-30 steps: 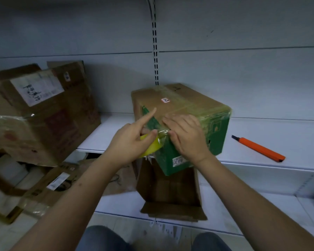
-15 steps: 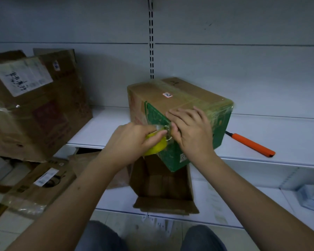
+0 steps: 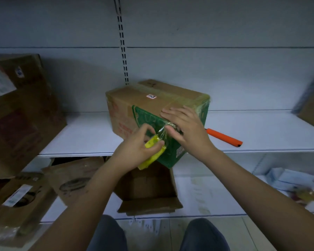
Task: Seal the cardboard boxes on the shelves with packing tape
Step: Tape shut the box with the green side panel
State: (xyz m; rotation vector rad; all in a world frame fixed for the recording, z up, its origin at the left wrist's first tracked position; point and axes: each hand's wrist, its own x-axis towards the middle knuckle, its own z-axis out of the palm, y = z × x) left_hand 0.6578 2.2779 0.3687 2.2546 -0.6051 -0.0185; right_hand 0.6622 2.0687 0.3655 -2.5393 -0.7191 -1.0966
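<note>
Two hands are working a cardboard box [image 3: 152,104] overhanging the shelf [image 3: 83,134] edge: left hand [image 3: 138,151] gripping yellow tape roll [image 3: 153,153], right hand [image 3: 187,127] pressing spread fingers flat. Orange cutter [image 3: 224,137] is lying just beside, bare shelf beyond.

Two bare arms with no sleeves are seen, no rings or watch are worn on the left hand [image 3: 137,150] or right hand [image 3: 187,129], and the knees [image 3: 203,234] are covered by dark blue trousers.
</note>
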